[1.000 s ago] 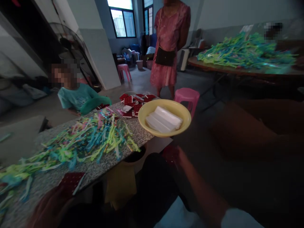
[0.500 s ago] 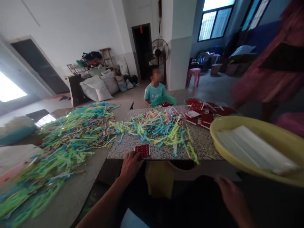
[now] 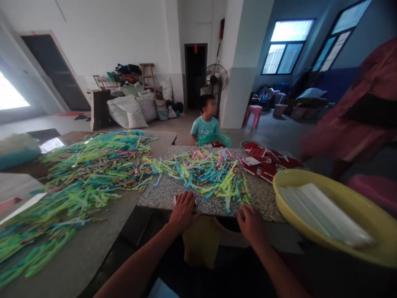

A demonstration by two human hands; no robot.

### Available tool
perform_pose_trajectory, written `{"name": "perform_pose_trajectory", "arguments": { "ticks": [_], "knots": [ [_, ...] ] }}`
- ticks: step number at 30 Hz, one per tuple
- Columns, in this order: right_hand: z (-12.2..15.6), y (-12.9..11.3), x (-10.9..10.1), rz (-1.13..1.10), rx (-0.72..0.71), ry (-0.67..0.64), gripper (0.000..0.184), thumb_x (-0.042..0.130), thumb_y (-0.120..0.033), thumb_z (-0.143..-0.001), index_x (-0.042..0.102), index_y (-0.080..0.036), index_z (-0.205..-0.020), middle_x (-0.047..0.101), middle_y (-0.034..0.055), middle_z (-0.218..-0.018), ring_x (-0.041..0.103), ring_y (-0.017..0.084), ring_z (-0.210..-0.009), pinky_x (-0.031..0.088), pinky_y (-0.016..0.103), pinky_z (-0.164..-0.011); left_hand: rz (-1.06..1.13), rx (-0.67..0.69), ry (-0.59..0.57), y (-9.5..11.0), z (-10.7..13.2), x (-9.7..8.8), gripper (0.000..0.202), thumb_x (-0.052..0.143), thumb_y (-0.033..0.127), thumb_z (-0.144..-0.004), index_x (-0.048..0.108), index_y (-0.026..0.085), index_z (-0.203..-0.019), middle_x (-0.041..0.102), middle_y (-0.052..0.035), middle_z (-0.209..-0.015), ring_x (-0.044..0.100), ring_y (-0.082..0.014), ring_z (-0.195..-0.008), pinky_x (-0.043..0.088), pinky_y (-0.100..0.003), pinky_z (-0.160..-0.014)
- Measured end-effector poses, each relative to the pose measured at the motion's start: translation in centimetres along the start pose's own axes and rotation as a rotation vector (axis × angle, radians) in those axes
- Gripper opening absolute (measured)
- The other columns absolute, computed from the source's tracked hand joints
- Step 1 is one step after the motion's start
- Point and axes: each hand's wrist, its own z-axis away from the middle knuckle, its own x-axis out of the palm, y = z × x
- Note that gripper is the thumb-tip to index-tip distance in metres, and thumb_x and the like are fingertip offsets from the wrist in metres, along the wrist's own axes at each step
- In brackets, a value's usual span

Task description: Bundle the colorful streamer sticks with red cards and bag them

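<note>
My left hand (image 3: 183, 210) lies flat, fingers spread, on a red dotted card (image 3: 177, 198) at the near edge of the speckled stone table (image 3: 167, 193). My right hand (image 3: 249, 220) rests at the same edge farther right, its fingers curled against the rim, and it seems to hold nothing. Between and beyond the hands spreads a heap of green, yellow and pink plastic strips (image 3: 206, 171). More red cards (image 3: 266, 162) lie at the table's far right.
A yellow bowl (image 3: 366, 215) holding clear plastic bags sits at my right. A larger heap of strips (image 3: 83, 174) covers the brown table on the left. A child (image 3: 206, 124) sits across the table. A person in a pink dress (image 3: 356, 124) stands at right.
My view has swung left from the bowl to the stone table. My left hand has slid onto the red card. My right hand has come up from my lap to the table edge.
</note>
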Motion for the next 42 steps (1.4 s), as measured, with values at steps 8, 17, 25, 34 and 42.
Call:
{"name": "perform_pose_trajectory", "arguments": {
  "ticks": [8, 17, 25, 34, 42],
  "knots": [
    [0.2, 0.4, -0.2, -0.011, -0.025, 0.024, 0.026, 0.053, -0.031, -0.095, 0.072, -0.018, -0.106, 0.066, 0.0164, -0.123, 0.061, 0.031, -0.116, 0.049, 0.052, -0.105, 0.038, 0.056, -0.132, -0.2, 0.4, -1.5, 0.074, 0.075, 0.046, -0.085, 0.050, 0.019, -0.149, 0.048, -0.0158, -0.158, 0.040, -0.0369, -0.146, 0.034, -0.058, -0.121],
    [2.1, -10.9, -2.4, -0.721, 0.283, -0.089, 0.032, 0.058, -0.046, -0.097, 0.072, -0.020, -0.112, 0.072, 0.0137, -0.115, 0.066, 0.028, -0.110, 0.054, 0.046, -0.099, 0.152, 0.243, -0.026, 0.9, 2.4, -5.2, 0.047, 0.053, 0.022, -0.102, 0.051, 0.022, -0.148, 0.063, -0.0091, -0.144, 0.056, -0.0244, -0.133, 0.051, -0.044, -0.110],
    [0.3, -16.1, -6.7, -1.360, 0.643, -0.341, 0.046, 0.067, -0.061, -0.090, 0.071, -0.017, -0.104, 0.067, 0.0026, -0.085, 0.060, 0.016, -0.073, 0.052, 0.026, -0.067, 0.204, 0.446, 0.139, 5.8, 1.8, -8.9, 0.051, 0.057, 0.027, -0.102, 0.047, 0.024, -0.153, 0.065, -0.0088, -0.142, 0.054, -0.0240, -0.137, 0.051, -0.042, -0.110],
    [0.3, -15.1, -9.0, -1.403, 0.643, -0.349, 0.037, 0.067, -0.053, -0.091, 0.070, -0.017, -0.099, 0.063, 0.0002, -0.076, 0.056, 0.014, -0.067, 0.051, 0.026, -0.065, 0.178, 0.545, 0.128, 7.0, 0.9, -9.8, 0.046, 0.054, 0.030, -0.103, 0.052, 0.027, -0.150, 0.062, -0.0082, -0.146, 0.049, -0.0266, -0.141, 0.049, -0.044, -0.112],
    [-0.5, -15.2, -10.2, -1.325, 0.730, -0.328, 0.030, 0.062, -0.045, -0.085, 0.064, -0.016, -0.080, 0.057, -0.0015, -0.063, 0.052, 0.012, -0.058, 0.045, 0.022, -0.056, 0.115, 0.638, 0.114, 7.8, -0.1, -11.0, 0.047, 0.054, 0.028, -0.103, 0.052, 0.028, -0.150, 0.063, -0.0073, -0.143, 0.048, -0.0257, -0.140, 0.048, -0.044, -0.113]
  ]
}}
